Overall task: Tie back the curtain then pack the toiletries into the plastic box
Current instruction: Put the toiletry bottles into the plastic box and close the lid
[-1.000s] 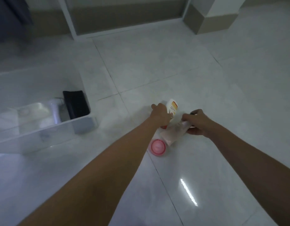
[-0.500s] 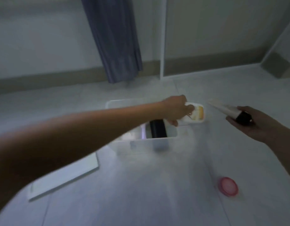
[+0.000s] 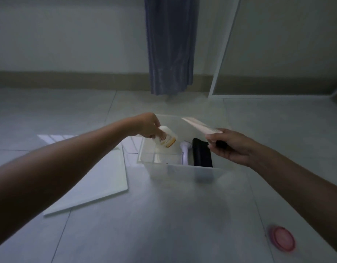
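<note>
Beside plastic box: flat lid left, pink cap right.

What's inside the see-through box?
Inside the plastic box lie a black thing and a white thing. The right hand covers part of the black one.

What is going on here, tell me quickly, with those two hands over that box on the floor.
A person is packing toiletries. The left hand holds a small white bottle over the open plastic box; the right hand holds a tube above it. A black item and a white item already lie inside. The lid and a pink round container sit on the floor.
</note>
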### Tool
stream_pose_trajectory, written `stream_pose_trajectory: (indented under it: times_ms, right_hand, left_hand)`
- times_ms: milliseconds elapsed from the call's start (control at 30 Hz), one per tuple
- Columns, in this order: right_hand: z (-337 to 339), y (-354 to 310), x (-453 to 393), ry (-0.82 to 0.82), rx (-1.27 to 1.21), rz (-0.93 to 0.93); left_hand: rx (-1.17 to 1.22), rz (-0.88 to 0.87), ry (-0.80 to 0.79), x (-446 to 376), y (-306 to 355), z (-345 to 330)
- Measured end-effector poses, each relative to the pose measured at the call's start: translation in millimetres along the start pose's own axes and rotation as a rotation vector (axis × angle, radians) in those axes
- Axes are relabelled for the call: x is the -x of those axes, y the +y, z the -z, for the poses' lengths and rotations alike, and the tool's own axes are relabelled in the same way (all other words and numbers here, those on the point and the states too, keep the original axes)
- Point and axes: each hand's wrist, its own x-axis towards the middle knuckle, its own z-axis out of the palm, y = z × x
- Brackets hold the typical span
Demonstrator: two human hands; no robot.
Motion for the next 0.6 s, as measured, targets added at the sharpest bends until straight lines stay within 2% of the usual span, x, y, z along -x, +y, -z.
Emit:
stream_pose_trajectory:
  times_ms: [167,433,600]
  right_hand:
    - [-10.8,10.7,-8.1,0.064,0.056,-0.025]
    - [-5.6,21.6,-18.3,0.124,0.092,-0.042]
    - [-3.9,29.2,-26.3,0.108,0.108,-0.067]
  left_hand:
    - [-0.236,-0.031,-0.050,-12.1,3.7,0.9]
    - [-0.423,-0.050,-0.109,-42.8,5.7,-27.1]
    - [-0.506,-0.074,-0.112,-59.5,3.6,-37.7]
